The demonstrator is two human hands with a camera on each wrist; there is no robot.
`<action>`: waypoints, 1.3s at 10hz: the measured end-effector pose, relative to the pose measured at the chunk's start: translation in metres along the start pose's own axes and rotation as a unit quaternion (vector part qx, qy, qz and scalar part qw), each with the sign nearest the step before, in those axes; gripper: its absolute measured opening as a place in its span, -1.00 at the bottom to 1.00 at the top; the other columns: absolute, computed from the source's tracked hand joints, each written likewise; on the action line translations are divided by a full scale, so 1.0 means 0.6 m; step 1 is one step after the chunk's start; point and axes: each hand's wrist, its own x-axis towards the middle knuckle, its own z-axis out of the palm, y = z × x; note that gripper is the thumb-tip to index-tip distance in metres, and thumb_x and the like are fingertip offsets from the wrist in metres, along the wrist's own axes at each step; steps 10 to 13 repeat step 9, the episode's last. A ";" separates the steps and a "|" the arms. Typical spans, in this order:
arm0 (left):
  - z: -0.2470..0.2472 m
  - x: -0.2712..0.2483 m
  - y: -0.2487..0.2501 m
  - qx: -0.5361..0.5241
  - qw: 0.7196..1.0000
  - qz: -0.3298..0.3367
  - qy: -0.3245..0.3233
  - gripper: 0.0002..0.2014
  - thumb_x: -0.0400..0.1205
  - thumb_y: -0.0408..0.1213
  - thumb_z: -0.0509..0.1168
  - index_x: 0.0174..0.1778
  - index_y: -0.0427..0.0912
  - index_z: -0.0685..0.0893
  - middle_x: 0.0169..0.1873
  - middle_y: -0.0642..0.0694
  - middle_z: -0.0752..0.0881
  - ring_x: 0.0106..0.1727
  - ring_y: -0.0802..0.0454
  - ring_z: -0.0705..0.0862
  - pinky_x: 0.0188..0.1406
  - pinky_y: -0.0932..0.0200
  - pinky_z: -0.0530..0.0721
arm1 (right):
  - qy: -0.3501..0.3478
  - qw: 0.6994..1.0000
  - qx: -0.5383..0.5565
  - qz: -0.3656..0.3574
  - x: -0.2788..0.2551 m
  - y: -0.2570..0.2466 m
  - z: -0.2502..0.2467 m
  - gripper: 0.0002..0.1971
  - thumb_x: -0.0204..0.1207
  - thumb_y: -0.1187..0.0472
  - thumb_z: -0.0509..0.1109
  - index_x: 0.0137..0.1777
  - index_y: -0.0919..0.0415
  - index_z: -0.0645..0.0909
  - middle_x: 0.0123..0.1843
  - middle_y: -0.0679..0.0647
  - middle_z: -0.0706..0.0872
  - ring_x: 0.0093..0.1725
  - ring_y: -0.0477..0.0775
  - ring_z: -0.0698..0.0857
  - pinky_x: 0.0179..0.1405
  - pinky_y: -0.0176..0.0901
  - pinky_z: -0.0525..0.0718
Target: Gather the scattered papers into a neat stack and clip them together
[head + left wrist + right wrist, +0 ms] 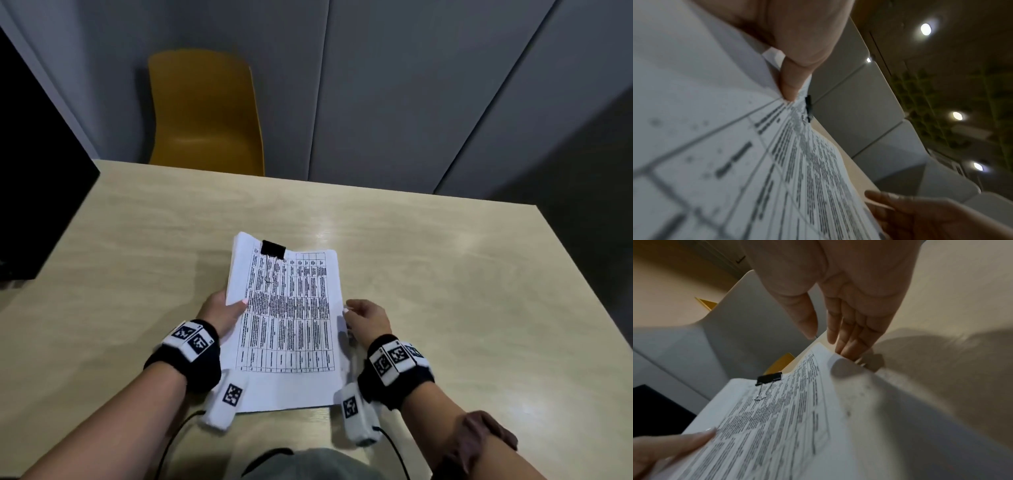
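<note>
I see stack of white printed table sheets (287, 322) on pale wood-grain bench (445, 274), near edge closest to me, far left corner lifted. Black metal binder clip (273, 249) clamped on stack's far edge, wire handle folded onto top sheet. My left hand (224, 313) pinches stack's left edge, thumb on top. My right hand (368, 318) just beside right edge, fingers loosely extended, holding nothing; fingertips (846, 347) at curled sheet corner. Yellow plastic chair (205, 113) beyond bench.
</note>
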 end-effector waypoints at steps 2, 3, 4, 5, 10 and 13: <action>-0.004 0.013 0.048 0.188 0.981 0.016 0.051 -0.46 0.55 -0.22 0.34 0.41 -0.27 0.36 0.33 -0.28 0.60 0.29 -0.25 0.59 0.21 0.05 0.51 | -0.012 0.999 -0.007 -0.043 -0.011 -0.014 -0.004 -0.58 0.54 0.35 0.31 0.41 0.27 0.47 0.31 0.20 0.67 0.26 0.13 0.65 0.40 0.00 0.54; -0.019 -0.004 0.044 0.238 0.970 0.015 0.034 -0.48 0.54 -0.23 0.35 0.37 -0.30 0.38 0.28 -0.28 0.60 0.28 -0.24 0.58 0.07 0.13 0.48 | -0.018 0.997 -0.053 -0.057 -0.035 0.000 -0.011 -0.56 0.54 0.30 0.33 0.43 0.24 0.46 0.31 0.20 0.68 0.28 0.13 0.65 0.34 -0.15 0.53; -0.026 -0.024 0.031 0.204 0.979 -0.011 0.003 -0.60 0.55 -0.29 0.33 0.28 -0.33 0.46 0.13 -0.23 0.62 0.17 -0.20 0.60 0.01 0.13 0.45 | -0.052 0.995 -0.060 -0.067 -0.062 0.015 -0.007 -0.53 0.54 0.29 0.34 0.46 0.21 0.42 0.36 0.18 0.65 0.33 0.09 0.63 0.40 -0.12 0.51; -0.027 -0.024 0.023 0.141 0.990 -0.019 0.007 -0.50 0.55 -0.30 0.34 0.39 -0.31 0.40 0.33 -0.28 0.57 0.29 -0.21 0.56 0.21 0.04 0.49 | -0.064 0.991 -0.083 -0.083 -0.066 0.019 0.001 -0.49 0.53 0.26 0.33 0.49 0.16 0.39 0.40 0.18 0.62 0.37 0.10 0.61 0.44 -0.05 0.50; -0.052 -0.008 -0.010 0.031 0.999 -0.021 -0.003 -0.27 0.57 -0.33 0.35 0.61 -0.21 0.13 0.61 -0.23 0.24 0.57 -0.18 0.32 0.50 -0.21 0.35 | -0.033 0.993 -0.059 -0.093 -0.059 0.031 -0.013 -0.52 0.52 0.29 0.36 0.45 0.15 0.44 0.27 0.15 0.70 0.23 0.08 0.68 0.36 -0.04 0.57; -0.052 -0.008 -0.010 0.031 0.999 -0.021 -0.003 -0.27 0.57 -0.33 0.35 0.61 -0.21 0.13 0.61 -0.23 0.24 0.57 -0.18 0.32 0.50 -0.21 0.35 | -0.033 0.993 -0.059 -0.093 -0.059 0.031 -0.013 -0.52 0.52 0.29 0.36 0.45 0.15 0.44 0.27 0.15 0.70 0.23 0.08 0.68 0.36 -0.04 0.57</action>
